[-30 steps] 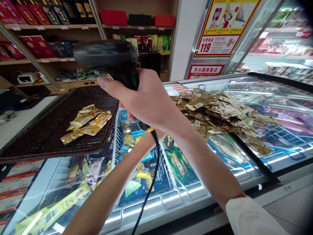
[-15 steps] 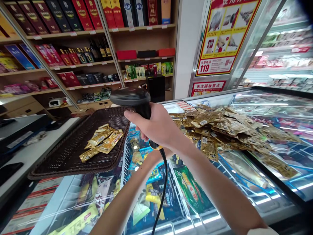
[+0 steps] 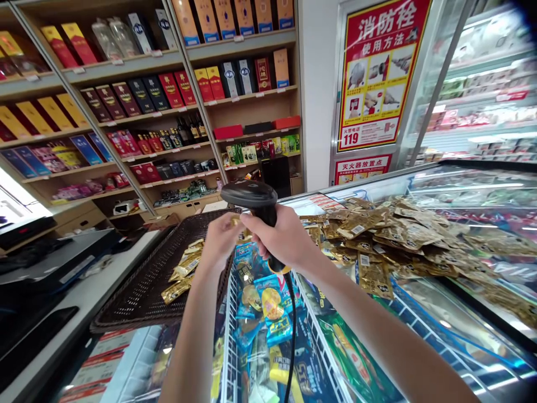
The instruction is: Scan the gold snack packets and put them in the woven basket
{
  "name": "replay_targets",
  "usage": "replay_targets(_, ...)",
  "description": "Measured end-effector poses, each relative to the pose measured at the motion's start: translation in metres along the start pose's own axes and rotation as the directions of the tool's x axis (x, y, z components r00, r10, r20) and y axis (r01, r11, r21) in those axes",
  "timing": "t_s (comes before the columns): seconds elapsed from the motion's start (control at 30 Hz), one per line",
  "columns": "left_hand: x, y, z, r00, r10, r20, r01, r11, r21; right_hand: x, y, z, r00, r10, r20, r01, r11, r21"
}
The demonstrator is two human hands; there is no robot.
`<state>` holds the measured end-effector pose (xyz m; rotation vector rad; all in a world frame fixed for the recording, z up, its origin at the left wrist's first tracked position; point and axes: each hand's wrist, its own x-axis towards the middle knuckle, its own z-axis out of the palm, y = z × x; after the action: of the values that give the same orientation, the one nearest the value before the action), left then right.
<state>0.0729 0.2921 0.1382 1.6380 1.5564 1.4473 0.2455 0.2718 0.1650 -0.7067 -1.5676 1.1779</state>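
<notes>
Well, from the head camera the right hand (image 3: 282, 238) is wrapped firmly around the grip of a black barcode scanner (image 3: 249, 195), its fingers closed and its head tipped up above the hands. The scanner's black cable (image 3: 292, 330) drops down past the wrist. Just beside it, the left hand (image 3: 220, 240) has its fingers drawn together on a gold packet (image 3: 235, 221), though most of that packet is hidden behind them. Both hands hover over the near edge of a dark wicker tray (image 3: 142, 296), where more gold sachets (image 3: 178, 274) lie in a loose group. To the right, a much bigger heap of gold packets (image 3: 403, 235) lies on the glass lid of a chest freezer (image 3: 319, 319), which holds bright bagged frozen snacks (image 3: 268, 308). The tray's left side reaches over a white counter (image 3: 84, 302). Behind it all stand wooden shelves of boxed liquor (image 3: 180, 95), and a red-and-yellow fire hydrant poster (image 3: 377, 78) hangs on the wall.
</notes>
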Motion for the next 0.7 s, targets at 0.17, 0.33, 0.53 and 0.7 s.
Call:
replay_targets(0.17,-0.004,0.02,-0.032,0.973,-0.192,-0.125,0.126,0.905,-0.405,0.001,0.002,0.001,0.999,0.036,-0.01,-0.036,0.998,0.054)
replay_targets(0.33,-0.003,0.021,-0.044,0.921,-0.115,-0.373,-0.006,0.951,-0.309,-0.002,-0.001,0.0,0.997,0.071,0.021,-0.073,0.991,0.108)
replay_targets(0.53,0.003,0.002,-0.063,0.821,-0.037,-0.57,-0.051,0.989,-0.138,-0.001,0.002,0.0,0.994,0.105,0.038,-0.108,0.989,0.101)
replay_targets(0.7,0.008,-0.012,-0.069,0.821,-0.041,-0.57,-0.044,0.99,-0.134,0.01,0.039,0.017,0.995,0.098,0.01,-0.098,0.992,0.083)
